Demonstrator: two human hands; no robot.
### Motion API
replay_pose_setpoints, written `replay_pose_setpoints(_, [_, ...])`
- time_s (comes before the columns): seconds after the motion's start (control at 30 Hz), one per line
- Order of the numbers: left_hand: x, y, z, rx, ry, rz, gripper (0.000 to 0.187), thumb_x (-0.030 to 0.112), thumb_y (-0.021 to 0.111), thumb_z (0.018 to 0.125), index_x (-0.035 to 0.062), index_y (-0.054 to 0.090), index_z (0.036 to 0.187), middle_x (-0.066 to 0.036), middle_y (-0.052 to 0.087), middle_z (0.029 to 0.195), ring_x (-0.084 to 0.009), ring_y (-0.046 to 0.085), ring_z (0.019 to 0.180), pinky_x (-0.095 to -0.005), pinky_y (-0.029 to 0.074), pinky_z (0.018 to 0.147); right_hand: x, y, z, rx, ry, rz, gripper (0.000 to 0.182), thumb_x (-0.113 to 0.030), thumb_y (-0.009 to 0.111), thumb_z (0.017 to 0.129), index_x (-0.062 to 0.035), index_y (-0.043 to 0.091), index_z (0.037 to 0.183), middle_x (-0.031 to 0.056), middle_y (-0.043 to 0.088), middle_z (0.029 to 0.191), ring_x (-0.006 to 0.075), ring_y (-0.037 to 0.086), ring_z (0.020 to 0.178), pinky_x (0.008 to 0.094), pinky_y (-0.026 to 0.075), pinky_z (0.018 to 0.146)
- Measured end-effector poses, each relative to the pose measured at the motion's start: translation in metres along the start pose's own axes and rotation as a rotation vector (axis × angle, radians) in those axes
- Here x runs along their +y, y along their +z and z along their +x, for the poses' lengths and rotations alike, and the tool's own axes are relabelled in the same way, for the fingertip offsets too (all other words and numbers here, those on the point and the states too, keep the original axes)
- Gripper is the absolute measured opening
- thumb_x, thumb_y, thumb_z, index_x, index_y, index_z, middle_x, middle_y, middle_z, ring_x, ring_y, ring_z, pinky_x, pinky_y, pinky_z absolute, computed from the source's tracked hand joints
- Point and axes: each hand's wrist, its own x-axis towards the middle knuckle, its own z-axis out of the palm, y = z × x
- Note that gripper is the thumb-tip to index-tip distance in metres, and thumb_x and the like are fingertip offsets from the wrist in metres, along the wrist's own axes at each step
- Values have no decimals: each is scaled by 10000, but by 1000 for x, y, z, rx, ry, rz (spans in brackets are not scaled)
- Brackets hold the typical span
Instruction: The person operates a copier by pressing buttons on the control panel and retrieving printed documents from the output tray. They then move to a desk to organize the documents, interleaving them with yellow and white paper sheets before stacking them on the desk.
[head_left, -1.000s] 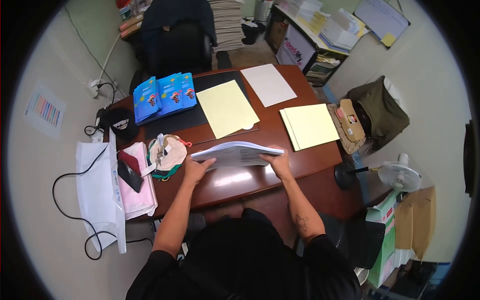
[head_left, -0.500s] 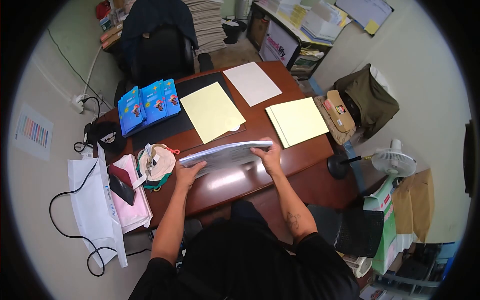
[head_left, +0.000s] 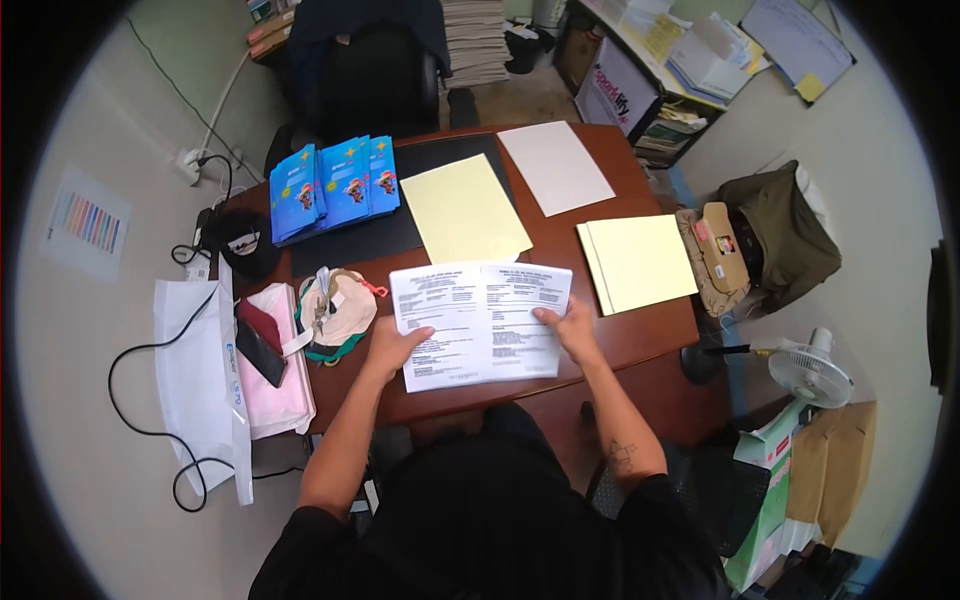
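Observation:
A stack of printed paper sheets (head_left: 483, 330), with two text blocks side by side, is held above the desk's front edge. My left hand (head_left: 398, 345) grips its left edge, thumb on top. On the opposite edge my right hand (head_left: 566, 330) is closed the same way; the fingers under the paper are hidden. Just beyond the sheets lies a pale yellow sheet (head_left: 465, 210). To the right of my right hand rests a pale yellow pad or stack of paper (head_left: 640, 262). A round cloth pouch (head_left: 338, 312) with a red clip lies left of my left hand.
Blue printed packets (head_left: 345, 185) stand on a dark mat at the back left of the desk (head_left: 545, 245). A white sheet (head_left: 556, 168) lies at the back. At left, a phone (head_left: 260, 352) rests on pink cloth. A fan (head_left: 810, 370) stands at right.
The sheets have tilted from nearly edge-on to face me, so their printed side now shows. Both hands still hold them and have come lower. The camera view has shifted a little.

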Motion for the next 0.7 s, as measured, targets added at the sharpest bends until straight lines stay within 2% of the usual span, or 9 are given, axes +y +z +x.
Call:
replay_pose_setpoints(0.07, [-28,0,8,-5,-130,-131,260,5,683,852,-59,653,1103,-132,709,1039,-198,681,912,-321,544,800,6,4,2,-40,246,30,221,-23,672,869,56,665,1075,145,720,996,183,683,869,302,546,777])
replay_pose_setpoints(0.13, [-51,6,16,-30,-315,8,277,-2,678,848,-71,646,1114,-139,709,1042,-201,681,895,-333,537,784,32,15,6,-119,310,-400,276,-43,627,882,73,641,1132,174,713,1028,222,683,901,343,539,814])
replay_pose_setpoints(0.27, [-40,44,-6,-118,-305,-28,255,98,562,967,-49,631,1163,-131,695,1075,-203,662,956,-345,519,840,16,53,-23,-239,173,-516,304,-77,564,921,60,622,1186,189,703,1066,274,672,974,391,507,887])
replay_pose_setpoints(0.33, [-22,72,-23,-178,-201,117,279,136,513,1003,-44,622,1186,-135,689,1090,-208,657,959,-348,512,849,2,77,-37,-359,245,-141,319,-64,561,930,55,587,1225,199,676,1132,327,679,966,438,523,884])
replay_pose_setpoints(0.47, [-32,28,-22,-131,-424,-496,309,150,503,1013,-76,591,1205,-172,669,1126,-242,673,979,-358,534,852,-36,37,-25,-194,640,307,283,-67,541,973,96,582,1202,176,661,1138,342,681,941,439,546,831])
replay_pose_setpoints(0.5, [-37,15,-25,-107,-367,-467,317,155,507,1011,-94,593,1188,-177,678,1099,-249,681,981,-365,545,854,-2,21,-16,-228,565,364,279,-74,573,942,77,614,1173,195,686,1099,329,694,929,422,552,818])
replay_pose_setpoints(0.6, [-33,26,-30,-99,-406,-204,303,157,518,1008,-83,616,1165,-157,693,1066,-227,682,948,-354,540,837,28,17,-22,-219,244,-539,273,-99,599,918,80,638,1121,198,718,992,284,707,895,391,547,797])
replay_pose_setpoints(0.67, [-30,53,-33,-55,-246,-92,273,162,529,1005,-62,654,1095,-122,704,1006,-181,665,890,-330,523,794,16,40,-35,-162,126,-660,249,-72,604,903,83,651,1091,203,720,985,257,701,884,369,533,823])
replay_pose_setpoints(0.7, [-33,65,-29,-84,-228,-7,271,162,527,1007,-62,655,1091,-120,704,992,-179,664,890,-326,521,791,17,54,-34,-187,175,-496,234,-57,597,911,84,655,1088,185,720,984,244,695,867,367,534,815])
